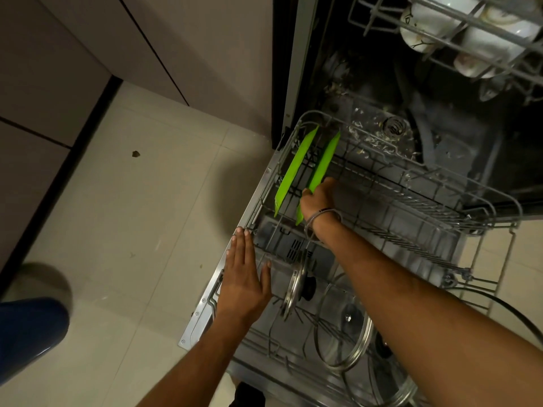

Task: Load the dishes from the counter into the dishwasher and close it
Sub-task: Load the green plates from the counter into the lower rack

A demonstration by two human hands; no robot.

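Note:
The dishwasher stands open with its lower rack [417, 201] pulled out over the lowered door [205, 304]. Two green plates stand on edge at the rack's far left. My right hand [318, 198] grips the near end of the right green plate [324, 163]; the left green plate [295, 168] stands free beside it. My left hand [245, 277] lies flat with straight fingers on the rack's left rim. Near me in the rack stand a steel lid [293, 284] on edge and a glass lid [343, 321].
The upper rack [458, 27] at top right holds white cups and bowls. Beige cabinet fronts [88, 69] run along the left. The tiled floor [132, 215] has a few crumbs. A blue object [26, 333] sits at the bottom left.

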